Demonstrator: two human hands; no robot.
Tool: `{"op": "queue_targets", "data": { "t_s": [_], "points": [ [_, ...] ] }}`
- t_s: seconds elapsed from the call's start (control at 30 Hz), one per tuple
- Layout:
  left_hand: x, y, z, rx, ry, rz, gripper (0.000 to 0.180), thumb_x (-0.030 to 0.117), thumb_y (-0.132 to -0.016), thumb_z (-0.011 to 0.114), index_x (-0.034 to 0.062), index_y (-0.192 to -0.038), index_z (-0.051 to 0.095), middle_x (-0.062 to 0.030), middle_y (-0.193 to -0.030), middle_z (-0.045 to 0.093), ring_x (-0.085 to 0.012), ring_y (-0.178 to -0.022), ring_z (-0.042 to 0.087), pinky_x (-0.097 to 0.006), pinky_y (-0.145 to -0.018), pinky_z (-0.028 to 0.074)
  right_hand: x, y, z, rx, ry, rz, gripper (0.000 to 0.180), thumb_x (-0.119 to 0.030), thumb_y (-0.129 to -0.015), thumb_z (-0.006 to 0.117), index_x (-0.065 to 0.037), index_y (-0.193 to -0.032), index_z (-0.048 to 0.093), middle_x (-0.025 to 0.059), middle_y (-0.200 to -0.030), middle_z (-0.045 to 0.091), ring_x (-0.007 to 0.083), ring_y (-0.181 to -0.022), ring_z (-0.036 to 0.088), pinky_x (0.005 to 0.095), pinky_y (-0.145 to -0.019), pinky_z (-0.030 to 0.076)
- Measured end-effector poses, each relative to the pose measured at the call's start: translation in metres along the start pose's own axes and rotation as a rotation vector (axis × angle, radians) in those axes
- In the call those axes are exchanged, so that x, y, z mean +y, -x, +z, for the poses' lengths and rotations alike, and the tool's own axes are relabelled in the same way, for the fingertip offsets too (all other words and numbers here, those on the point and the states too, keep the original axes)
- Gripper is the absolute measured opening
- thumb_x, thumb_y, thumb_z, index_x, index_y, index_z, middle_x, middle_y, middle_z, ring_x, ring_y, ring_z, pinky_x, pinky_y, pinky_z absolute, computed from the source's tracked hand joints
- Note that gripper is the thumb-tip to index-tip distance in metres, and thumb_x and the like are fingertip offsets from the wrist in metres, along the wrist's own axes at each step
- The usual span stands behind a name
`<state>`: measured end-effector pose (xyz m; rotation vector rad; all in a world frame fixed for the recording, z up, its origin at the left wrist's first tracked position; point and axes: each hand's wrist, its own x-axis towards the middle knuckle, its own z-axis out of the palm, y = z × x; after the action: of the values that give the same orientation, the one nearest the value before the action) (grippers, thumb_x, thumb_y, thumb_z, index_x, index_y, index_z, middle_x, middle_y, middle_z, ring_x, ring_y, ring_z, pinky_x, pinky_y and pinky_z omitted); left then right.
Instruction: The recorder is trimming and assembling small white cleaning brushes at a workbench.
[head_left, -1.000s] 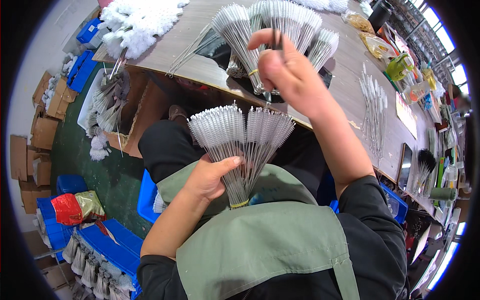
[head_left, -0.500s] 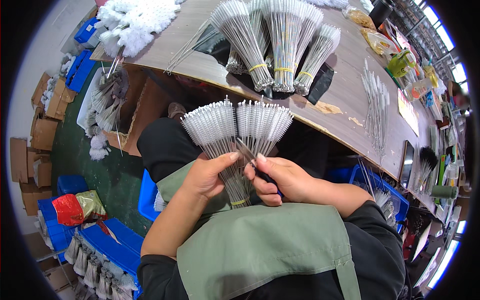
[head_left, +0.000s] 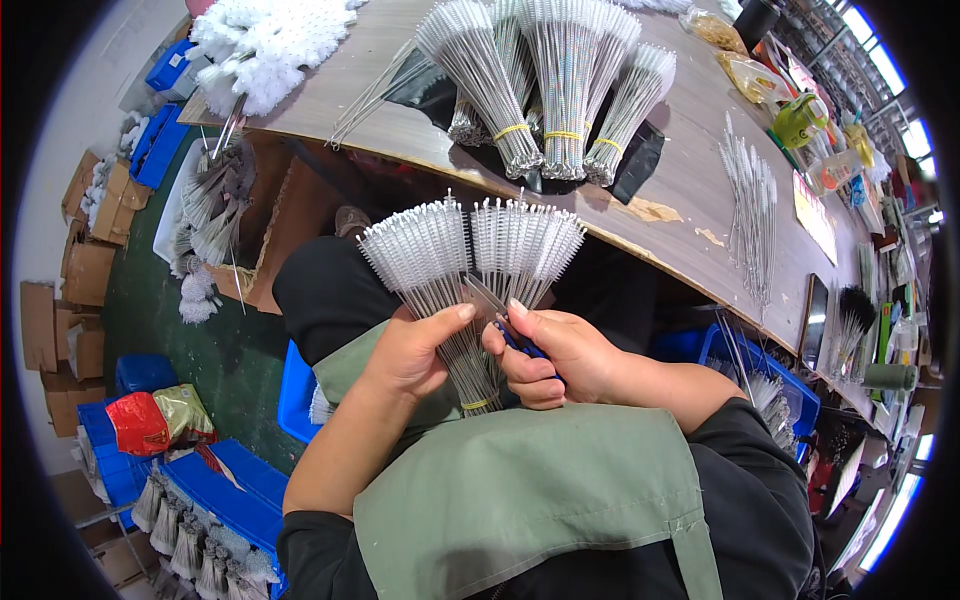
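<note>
White-bristled metal-wire brush bundle [head_left: 430, 283]: likely light, springy; hold by stems [head_left: 472, 372], left hand [head_left: 408, 355] clamped there. Alongside: right hand [head_left: 555, 360] gripping blue-handled metal tool [head_left: 487, 296].

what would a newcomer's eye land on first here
Probably the fanned bundle of white-bristled wire brushes mid-picture, gripped in the left hand. Next, the pointed metal tool with a dark blue handle in the right hand, at the bundle's middle. Beyond, more banded brush bundles lie on the table.
</note>
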<state>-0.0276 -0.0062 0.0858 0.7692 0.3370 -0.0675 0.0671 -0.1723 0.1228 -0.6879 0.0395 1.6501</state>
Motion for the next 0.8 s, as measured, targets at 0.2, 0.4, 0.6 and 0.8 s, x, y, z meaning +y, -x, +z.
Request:
{"op": "queue_targets", "data": {
  "t_s": [0.2, 0.4, 0.6, 0.8],
  "points": [
    [0.004, 0.001, 0.006, -0.001, 0.027, -0.003, 0.015, 0.007, -0.088, 0.054, -0.0020, -0.097, 0.061, -0.0123, -0.078, 0.065, -0.0206, -0.070, 0.064, -0.031, -0.068, 0.053, 0.001, 0.000, 0.000, -0.004, -0.003, -0.022, 0.037, -0.044, -0.099, 0.034, -0.009, -0.095, 0.047, -0.0035, -0.056, 0.034, 0.0071, -0.045, 0.032, 0.0221, -0.042, 0.027],
    [0.006, 0.000, 0.009, -0.055, 0.028, 0.014, 0.015, 0.005, -0.086, 0.056, -0.0008, -0.099, 0.059, -0.0101, -0.082, 0.065, -0.0187, -0.072, 0.064, -0.031, -0.068, 0.053, 0.004, 0.004, 0.001, 0.070, 0.212, -0.105, 0.037, -0.042, -0.100, 0.031, -0.008, -0.094, 0.045, -0.0017, -0.059, 0.036, 0.0088, -0.047, 0.037, 0.0230, -0.044, 0.032],
    [0.005, 0.002, 0.009, -0.016, 0.013, 0.033, 0.017, 0.009, -0.090, 0.051, -0.0039, -0.100, 0.057, -0.0141, -0.082, 0.064, -0.0209, -0.072, 0.063, -0.032, -0.070, 0.052, 0.006, 0.003, 0.005, 0.095, 0.313, -0.134, 0.036, -0.038, -0.101, 0.028, -0.007, -0.094, 0.044, -0.0001, -0.061, 0.037, 0.0100, -0.048, 0.040, 0.0227, -0.046, 0.035],
    [0.003, 0.001, 0.009, 0.017, -0.005, 0.050, 0.016, 0.009, -0.089, 0.053, -0.0032, -0.098, 0.058, -0.0122, -0.080, 0.064, -0.0198, -0.071, 0.063, -0.031, -0.067, 0.052, 0.009, -0.004, 0.002, 0.093, 0.328, -0.179, 0.036, -0.038, -0.101, 0.027, -0.007, -0.092, 0.043, -0.0007, -0.060, 0.037, 0.0098, -0.048, 0.041, 0.0235, -0.045, 0.036]
  ]
}}
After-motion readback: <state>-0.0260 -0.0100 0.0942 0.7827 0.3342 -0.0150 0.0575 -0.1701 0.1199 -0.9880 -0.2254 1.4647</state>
